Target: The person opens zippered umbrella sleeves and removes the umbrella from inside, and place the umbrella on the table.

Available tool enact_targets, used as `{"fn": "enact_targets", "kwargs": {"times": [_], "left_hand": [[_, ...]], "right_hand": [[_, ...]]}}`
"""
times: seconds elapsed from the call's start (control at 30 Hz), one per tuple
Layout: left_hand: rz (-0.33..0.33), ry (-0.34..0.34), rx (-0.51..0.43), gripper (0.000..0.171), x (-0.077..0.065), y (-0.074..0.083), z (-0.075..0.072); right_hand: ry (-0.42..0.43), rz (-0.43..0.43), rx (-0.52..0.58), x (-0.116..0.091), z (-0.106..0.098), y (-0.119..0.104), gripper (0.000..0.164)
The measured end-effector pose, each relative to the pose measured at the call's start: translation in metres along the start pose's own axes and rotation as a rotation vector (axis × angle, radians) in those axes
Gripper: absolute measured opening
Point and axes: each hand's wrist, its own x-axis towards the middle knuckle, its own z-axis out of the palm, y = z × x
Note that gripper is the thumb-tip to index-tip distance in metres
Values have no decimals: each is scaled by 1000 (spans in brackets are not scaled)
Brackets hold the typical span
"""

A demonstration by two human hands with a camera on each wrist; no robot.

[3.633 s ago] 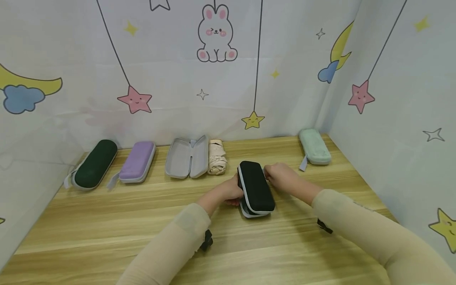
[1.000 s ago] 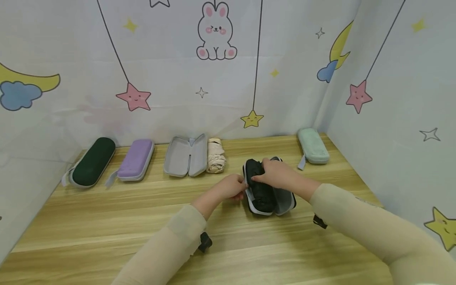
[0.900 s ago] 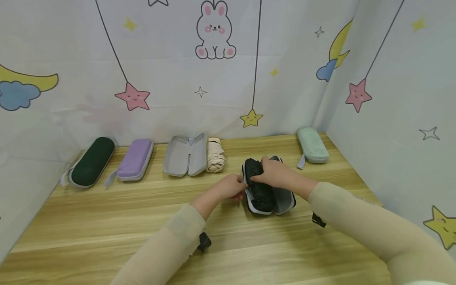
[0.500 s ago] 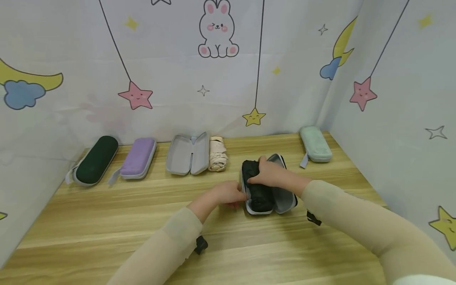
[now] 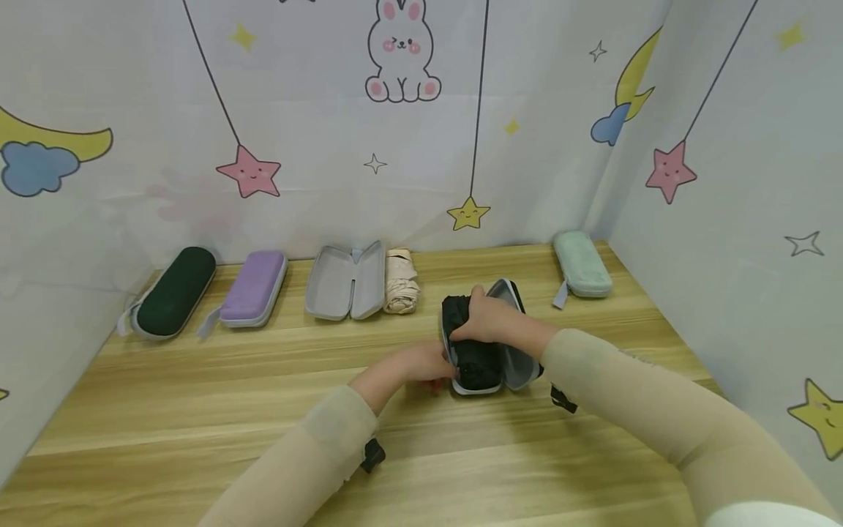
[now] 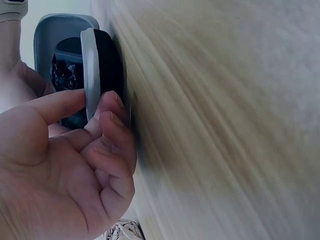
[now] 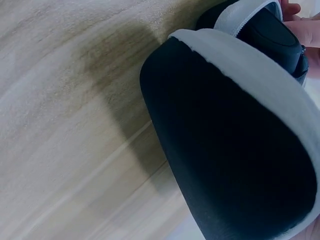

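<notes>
A black case (image 5: 519,366) with grey lining and pale zip trim lies unfolded on the table, its lid raised at the right. In its left half sits a black folded umbrella (image 5: 479,365), rolled and wrinkled. My right hand (image 5: 492,320) lies over the umbrella's far part and grips it between thumb and fingers. At the case's left side, my left hand (image 5: 421,364) pinches the edge; the left wrist view shows thumb and fingers around the pale rim (image 6: 91,75). The lid's black outer side (image 7: 225,140) fills much of the right wrist view and hides most of the right hand.
Along the back stand a dark green case (image 5: 176,293), a purple case (image 5: 253,288), an unfolded grey case (image 5: 331,285) and a beige rolled umbrella (image 5: 401,282). A mint case (image 5: 582,265) lies at the back right. Patterned cloth walls (image 5: 316,132) enclose the wooden table (image 5: 197,410).
The black case was almost closed at first; its lid now stands folded out to the right. My right hand has moved onto the umbrella, and my left has slid nearer along the rim.
</notes>
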Motion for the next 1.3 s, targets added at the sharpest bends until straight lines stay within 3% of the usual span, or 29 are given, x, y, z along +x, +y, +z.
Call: {"fn": "enact_targets", "kwargs": {"times": [0.5,0.67,0.97,1.3], "left_hand": [[-22,104,-48,22,1,-1,3],[-40,127,-65,18,3,0,3],[-42,211,-130,24,6,-1,-1],[-66,304,-61,23,-1,-7,-8]], "right_hand": [[26,-7,26,0,-12,1,103],[58,-44,48,-8,-28,1,102],[117,-111,120,-26,-61,2,96],[178,-101,103,-44,-92,24,94]]}}
